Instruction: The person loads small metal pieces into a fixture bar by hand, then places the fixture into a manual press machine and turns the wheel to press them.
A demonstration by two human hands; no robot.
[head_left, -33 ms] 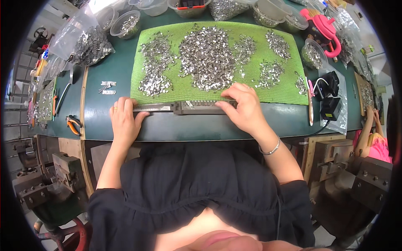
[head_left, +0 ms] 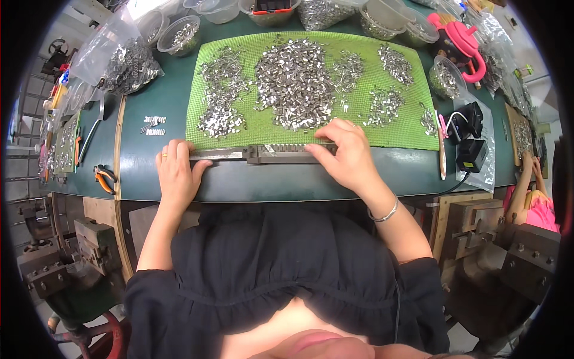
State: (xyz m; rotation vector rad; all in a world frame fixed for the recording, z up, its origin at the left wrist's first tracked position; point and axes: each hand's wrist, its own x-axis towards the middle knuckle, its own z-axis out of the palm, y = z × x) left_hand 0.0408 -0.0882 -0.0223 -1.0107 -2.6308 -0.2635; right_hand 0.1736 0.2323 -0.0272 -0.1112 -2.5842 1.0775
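Observation:
A long, narrow metal jig (head_left: 278, 154) lies along the near edge of a green ribbed mat (head_left: 251, 139). Its right part is thicker and holds a row of small metal pieces. My left hand (head_left: 177, 167) grips the plain left end, fingers over the far side and thumb along the near side. Bent around the right part, my right hand (head_left: 344, 149) has its thumb on the row and its fingers at the far side; its fingertips hide the jig there. Beyond the hands, a big heap of small metal pieces (head_left: 296, 84) covers the middle of the mat, with smaller heaps beside it.
Linked metal pieces (head_left: 154, 125) and orange-handled pliers (head_left: 106, 179) lie left. Tubs of parts (head_left: 179, 36) and bags (head_left: 326, 13) line the back. Black power adapters (head_left: 472, 154) and a pink-lidded pot (head_left: 459, 39) are right. Another person's arm (head_left: 521, 190) shows far right.
My right thumb has shifted very slightly left along the jig. My left hand and the heaps look the same.

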